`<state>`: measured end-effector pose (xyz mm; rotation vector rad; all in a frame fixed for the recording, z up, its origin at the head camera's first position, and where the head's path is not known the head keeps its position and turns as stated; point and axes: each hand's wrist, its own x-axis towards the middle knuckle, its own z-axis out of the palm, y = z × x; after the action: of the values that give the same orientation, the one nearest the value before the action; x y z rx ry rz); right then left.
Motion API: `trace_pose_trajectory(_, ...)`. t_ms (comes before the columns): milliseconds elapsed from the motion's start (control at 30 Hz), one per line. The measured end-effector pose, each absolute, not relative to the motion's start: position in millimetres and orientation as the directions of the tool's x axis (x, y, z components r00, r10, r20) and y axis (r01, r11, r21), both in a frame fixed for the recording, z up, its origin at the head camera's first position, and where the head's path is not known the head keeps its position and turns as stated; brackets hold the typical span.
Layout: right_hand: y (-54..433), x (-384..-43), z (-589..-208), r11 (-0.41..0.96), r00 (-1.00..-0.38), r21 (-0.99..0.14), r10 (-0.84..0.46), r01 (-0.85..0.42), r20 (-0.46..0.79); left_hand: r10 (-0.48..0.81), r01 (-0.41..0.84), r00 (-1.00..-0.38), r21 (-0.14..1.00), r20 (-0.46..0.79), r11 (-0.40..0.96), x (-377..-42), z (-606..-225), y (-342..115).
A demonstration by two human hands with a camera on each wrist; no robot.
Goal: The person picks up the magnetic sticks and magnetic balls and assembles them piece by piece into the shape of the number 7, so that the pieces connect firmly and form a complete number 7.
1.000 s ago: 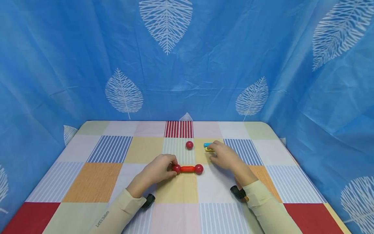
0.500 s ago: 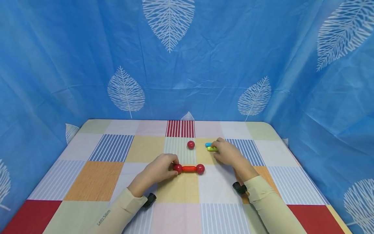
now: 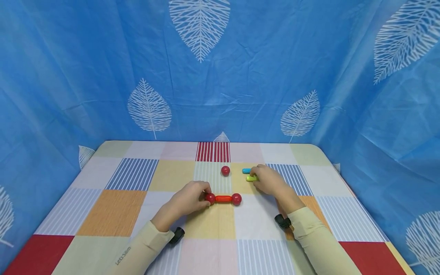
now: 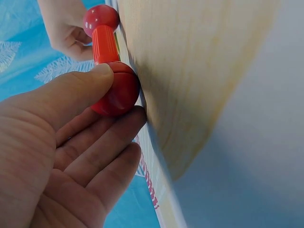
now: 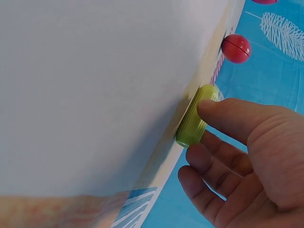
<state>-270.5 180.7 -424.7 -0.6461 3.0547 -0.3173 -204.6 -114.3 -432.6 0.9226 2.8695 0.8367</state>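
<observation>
My left hand (image 3: 188,198) pinches the left red ball (image 4: 118,92) of a dumbbell-shaped toy. An orange-red ribbed rod (image 3: 223,199) joins that ball to a second red ball (image 3: 236,199) at the right end. Farther back on the right, my right hand (image 3: 269,180) holds a yellow-green ribbed rod (image 5: 194,118) between thumb and fingers, low at the tablecloth. Just behind it lies a blue rod (image 3: 246,171), its right end hidden by the fingers. A loose red ball (image 3: 225,170) sits to the left of the two rods.
A patchwork-patterned cloth (image 3: 134,252) covers the table. Blue curtains (image 3: 220,95) with white leaf prints stand behind it and along both sides.
The yellow-green rod has come slightly toward the person and away from the blue rod, with my right fingers closing on it. My left hand keeps its hold on the ball.
</observation>
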Motion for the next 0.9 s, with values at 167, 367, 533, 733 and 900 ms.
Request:
trace_pose_trajectory(167,177.7,-269.7,-419.1,0.896,-0.916,-0.203,-0.401,-0.394,0.007,0.548,0.533,-0.826,0.507,0.135,0.678,-206.9,-427.0,-116.4)
trace_pose_trajectory(367,173.7,-266.1,-412.9,0.903,-0.918,-0.203,-0.394,-0.38,-0.035,0.547,0.516,-0.83,0.52,0.109,0.68,-209.0,-421.1,-118.5)
trace_pose_trajectory(533,172.9,-261.6,-413.0,0.904,-0.917,-0.195,-0.396,-0.38,-0.05,0.549,0.519,-0.828,0.522,0.112,0.677,-208.2,-421.0,-118.3)
trace_pose_trajectory(733,172.5,-256.5,-412.8,0.898,-0.909,-0.189,-0.413,-0.397,-0.057,0.558,0.538,-0.819,0.52,0.136,0.663,-207.7,-422.5,-118.7)
trace_pose_trajectory(900,172.6,-252.2,-408.9,0.891,-0.902,-0.193,-0.429,-0.412,-0.052,0.557,0.538,-0.819,0.518,0.136,0.665,-208.0,-421.2,-118.9)
